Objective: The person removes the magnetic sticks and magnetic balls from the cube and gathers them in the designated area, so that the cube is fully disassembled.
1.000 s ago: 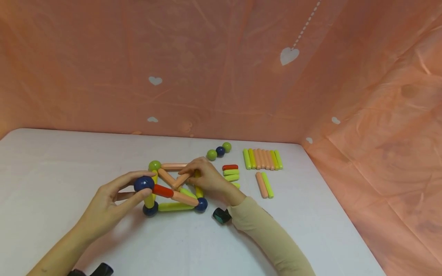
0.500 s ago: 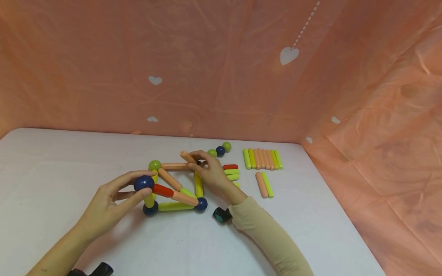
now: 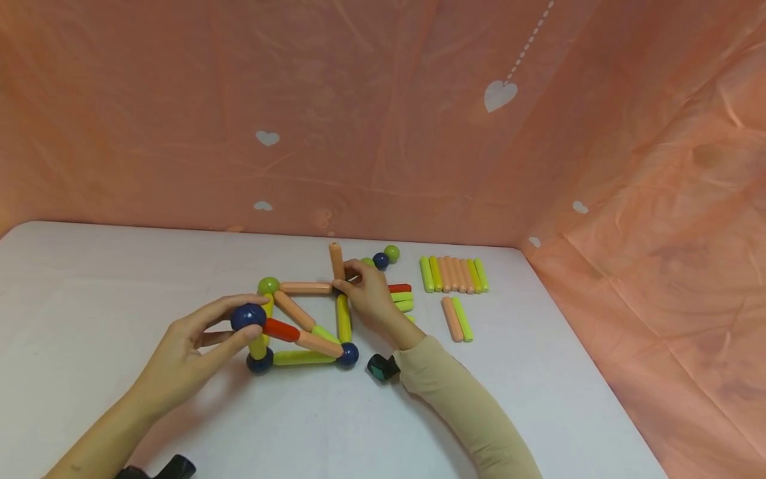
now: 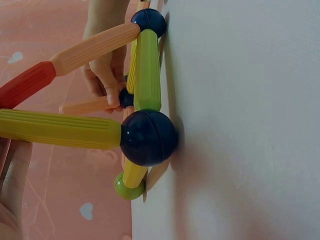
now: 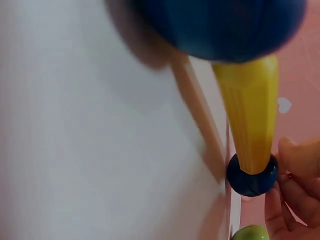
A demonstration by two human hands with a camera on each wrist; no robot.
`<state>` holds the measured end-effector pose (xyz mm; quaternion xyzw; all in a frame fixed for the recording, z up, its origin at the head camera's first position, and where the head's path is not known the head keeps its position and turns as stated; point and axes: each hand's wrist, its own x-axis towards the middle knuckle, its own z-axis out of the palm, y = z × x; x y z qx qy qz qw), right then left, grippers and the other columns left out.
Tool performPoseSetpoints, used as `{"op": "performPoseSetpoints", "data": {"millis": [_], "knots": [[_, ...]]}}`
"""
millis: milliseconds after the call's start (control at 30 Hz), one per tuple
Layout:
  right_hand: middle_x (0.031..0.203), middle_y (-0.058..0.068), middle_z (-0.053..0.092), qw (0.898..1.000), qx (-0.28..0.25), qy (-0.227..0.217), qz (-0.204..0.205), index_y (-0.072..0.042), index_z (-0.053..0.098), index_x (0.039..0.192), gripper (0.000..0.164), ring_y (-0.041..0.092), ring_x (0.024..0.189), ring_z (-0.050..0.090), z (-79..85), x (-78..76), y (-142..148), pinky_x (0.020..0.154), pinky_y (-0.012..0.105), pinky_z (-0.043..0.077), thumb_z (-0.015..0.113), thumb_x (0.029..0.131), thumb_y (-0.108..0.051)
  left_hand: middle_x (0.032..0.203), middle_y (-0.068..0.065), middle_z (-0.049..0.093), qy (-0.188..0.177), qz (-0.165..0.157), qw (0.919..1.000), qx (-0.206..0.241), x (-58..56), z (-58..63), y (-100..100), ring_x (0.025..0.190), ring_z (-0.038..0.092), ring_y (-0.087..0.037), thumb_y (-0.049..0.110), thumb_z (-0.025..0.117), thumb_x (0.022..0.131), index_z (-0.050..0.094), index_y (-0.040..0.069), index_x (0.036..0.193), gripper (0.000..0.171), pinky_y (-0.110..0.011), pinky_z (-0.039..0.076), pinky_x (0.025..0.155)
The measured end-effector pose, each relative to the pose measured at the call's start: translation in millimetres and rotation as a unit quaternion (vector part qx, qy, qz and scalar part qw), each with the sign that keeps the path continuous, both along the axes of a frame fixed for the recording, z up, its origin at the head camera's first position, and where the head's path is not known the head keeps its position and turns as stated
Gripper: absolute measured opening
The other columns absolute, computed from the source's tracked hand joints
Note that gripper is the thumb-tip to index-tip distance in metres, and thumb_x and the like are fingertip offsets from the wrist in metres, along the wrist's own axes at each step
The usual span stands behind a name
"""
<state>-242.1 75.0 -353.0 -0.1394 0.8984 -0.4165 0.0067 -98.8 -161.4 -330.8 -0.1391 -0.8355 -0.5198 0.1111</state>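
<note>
My left hand [image 3: 188,356] holds a dark blue ball [image 3: 247,318] at the raised corner of a magnetic stick-and-ball frame. From that ball a red stick [image 3: 281,329] and a peach stick [image 3: 320,344] slope down to the near-right blue ball [image 3: 347,354]; a yellow stick [image 4: 55,129] drops to the near-left blue ball [image 4: 149,137]. My right hand [image 3: 372,293] is at the far-right dark blue ball [image 5: 252,174], pinching the low end of an upright peach stick [image 3: 336,259] against it. The fingers partly hide that ball in the head view. A green ball [image 3: 268,286] forms the far-left corner.
Behind my right hand lie loose green and blue balls [image 3: 380,261]. Short red and green sticks [image 3: 402,297] are partly hidden by it. Further right are a row of sticks [image 3: 455,274] and a separate pair [image 3: 457,319]. A pink curtain [image 3: 383,133] hangs behind the white table [image 3: 299,426].
My right hand has lifted the peach stick from inside the frame, moved it back and right to the far-right ball, and turned it upright. My left hand has stayed in place.
</note>
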Motion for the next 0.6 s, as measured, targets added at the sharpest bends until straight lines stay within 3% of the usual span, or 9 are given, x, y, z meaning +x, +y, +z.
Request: {"op": "performPoseSetpoints", "data": {"millis": [200,433,600], "knots": [[0.105,0.010,0.069,0.999,-0.047,0.009,-0.016,-0.003,0.064,0.113,0.022,0.021,0.099,0.064,3.9,0.9,10.7,0.088,0.032,0.053,0.063,0.093,-0.012,0.121,0.023,0.058,0.000,0.000,1.0000,-0.004,0.2,-0.9,0.9,0.111,0.049,0.008,0.015,0.066,0.092,0.061,0.026,0.126,0.036,-0.012,0.050,0.081],[0.107,0.013,0.069,0.999,-0.048,0.006,0.004,-0.002,0.065,0.118,0.033,0.024,0.098,0.066,9.5,7.6,46.1,0.087,0.034,0.054,0.069,0.089,-0.016,0.122,0.022,0.059,0.008,-0.001,1.0000,-0.005,2.7,3.2,2.1,0.111,0.050,0.007,0.015,0.064,0.093,0.061,0.023,0.126,0.035,-0.010,0.049,0.082],[0.105,0.016,0.069,0.996,-0.077,-0.010,-0.037,0.000,0.065,0.119,0.034,0.026,0.094,0.066,9.6,14.5,77.4,0.085,0.035,0.055,0.070,0.087,-0.012,0.121,0.021,0.060,0.014,-0.004,0.9999,-0.004,2.9,3.1,1.5,0.110,0.051,0.007,0.014,0.064,0.093,0.060,0.022,0.126,0.035,-0.009,0.048,0.082]]}}
